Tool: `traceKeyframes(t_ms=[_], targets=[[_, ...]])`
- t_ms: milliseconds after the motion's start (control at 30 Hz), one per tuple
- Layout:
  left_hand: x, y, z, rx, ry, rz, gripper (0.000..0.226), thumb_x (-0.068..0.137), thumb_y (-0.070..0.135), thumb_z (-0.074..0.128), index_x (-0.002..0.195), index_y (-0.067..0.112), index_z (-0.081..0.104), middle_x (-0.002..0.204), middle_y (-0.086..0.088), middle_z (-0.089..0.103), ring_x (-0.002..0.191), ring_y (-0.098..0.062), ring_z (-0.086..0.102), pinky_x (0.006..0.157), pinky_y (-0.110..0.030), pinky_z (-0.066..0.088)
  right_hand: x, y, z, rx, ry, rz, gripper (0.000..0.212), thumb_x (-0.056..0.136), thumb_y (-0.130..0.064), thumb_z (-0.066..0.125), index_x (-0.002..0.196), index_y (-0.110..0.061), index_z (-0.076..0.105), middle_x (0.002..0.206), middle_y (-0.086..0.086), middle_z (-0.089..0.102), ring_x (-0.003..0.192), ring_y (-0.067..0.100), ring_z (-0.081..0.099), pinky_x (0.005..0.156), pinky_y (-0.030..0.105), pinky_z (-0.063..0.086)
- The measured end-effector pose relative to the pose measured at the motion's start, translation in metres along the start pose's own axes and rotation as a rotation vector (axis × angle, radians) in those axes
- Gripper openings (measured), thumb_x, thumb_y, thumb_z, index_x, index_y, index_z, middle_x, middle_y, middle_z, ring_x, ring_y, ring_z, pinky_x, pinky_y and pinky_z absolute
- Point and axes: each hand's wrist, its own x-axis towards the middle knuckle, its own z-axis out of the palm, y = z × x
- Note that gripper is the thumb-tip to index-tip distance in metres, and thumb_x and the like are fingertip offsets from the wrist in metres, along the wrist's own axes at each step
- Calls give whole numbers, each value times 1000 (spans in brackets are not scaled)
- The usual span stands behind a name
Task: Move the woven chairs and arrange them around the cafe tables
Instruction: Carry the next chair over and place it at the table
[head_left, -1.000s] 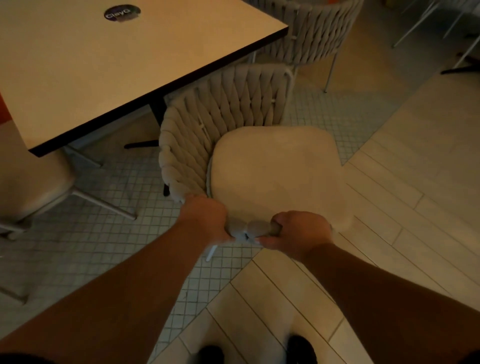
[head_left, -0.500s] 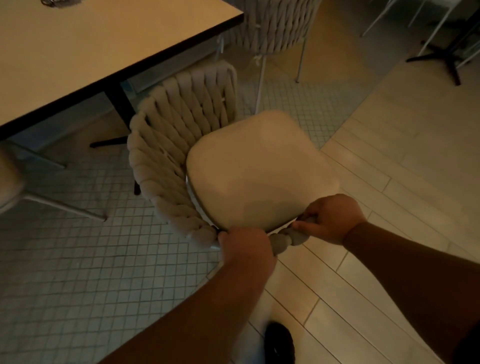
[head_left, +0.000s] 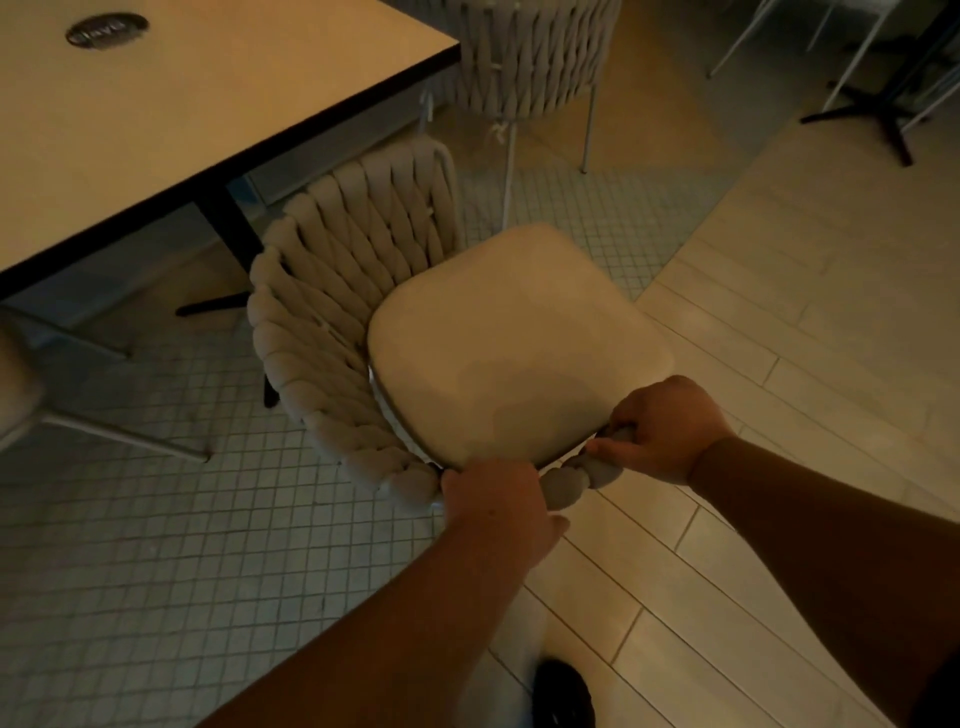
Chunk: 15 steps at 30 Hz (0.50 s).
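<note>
Beside the worktop (head_left: 208, 104), just off its near corner, sits the woven chair (head_left: 358, 312), its braided back turned towards the black pedestal leg (head_left: 228, 228) under that worktop. Beyond the worktop's far corner stands a second woven chair (head_left: 530, 57) on thin pale legs, and further off from it a dark cross-shaped table base (head_left: 883, 114). Near the worktop's left end, another chair's seat edge and splayed legs (head_left: 104, 426) show. A round dark sticker (head_left: 106, 30) lies on the worktop. Now the chair itself: thick grey-beige rope weave curving round a pale square seat cushion (head_left: 514, 343). Left hand (head_left: 498, 504) and right hand (head_left: 665, 431) both have a closed grip on the braided rim nearest the person.
</note>
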Motion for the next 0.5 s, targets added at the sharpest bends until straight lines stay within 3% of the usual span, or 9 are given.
traceKeyframes(t_ms=[67,100,133,200,267,300,367,433,500], targets=[[-6,-24,-19,-125,40,59,71,80,78,68,127,26,59,130,-1,62,127,-27,56,103,-44,48,-13,-11,6,158,101,151,86,74,-99,33,128,-40,66,142,0,60,140,29,46,114,49,29],[-6,-42,-31,-164,125,57,80,78,80,67,137,28,54,139,-1,57,132,-26,51,107,-44,46,-23,-22,9,341,189,306,87,75,-88,58,145,-37,52,157,7,44,150,35,31,118,57,24],[-1,-70,-42,-208,230,22,90,77,80,67,148,29,46,149,-1,51,139,-26,45,112,-46,43,-33,-34,10,586,297,494,103,69,-76,76,154,-32,38,161,11,35,151,39,27,117,62,26],[8,-126,-68,-440,433,-124,106,72,79,73,158,30,35,158,-3,44,145,-27,42,115,-50,43,-51,-64,4,1301,483,913,129,59,-65,89,161,-28,20,165,13,28,150,41,29,116,62,31],[21,-173,-96,-762,575,-276,108,70,74,81,158,28,38,156,-6,47,141,-29,48,110,-45,46,-58,-97,-5,1936,399,1207,118,70,-68,82,163,-38,18,172,5,19,154,45,22,111,74,26],[31,-190,-108,-906,607,-376,107,75,65,84,160,25,34,159,-8,45,142,-31,47,109,-42,45,-60,-113,-9,2124,297,1252,100,75,-75,74,159,-42,30,172,0,21,153,48,22,107,80,26],[58,-214,-134,-1162,588,-577,113,82,53,84,167,21,16,167,-13,31,147,-37,40,112,-51,41,-55,-143,-21,2267,151,1171,67,84,-79,60,138,-40,53,162,-2,37,141,48,39,101,79,33],[86,-232,-147,-1283,464,-683,121,78,57,86,167,22,12,168,-15,30,145,-44,42,110,-67,40,-45,-163,-26,2389,71,1080,55,93,-71,52,138,-38,52,142,8,54,108,42,59,89,68,45],[113,-252,-143,-1306,303,-728,119,69,62,86,164,26,24,161,-17,41,134,-49,51,100,-76,43,-35,-176,-21,2501,29,1047,52,96,-65,52,142,-41,47,126,12,62,90,40,64,73,61,49]])
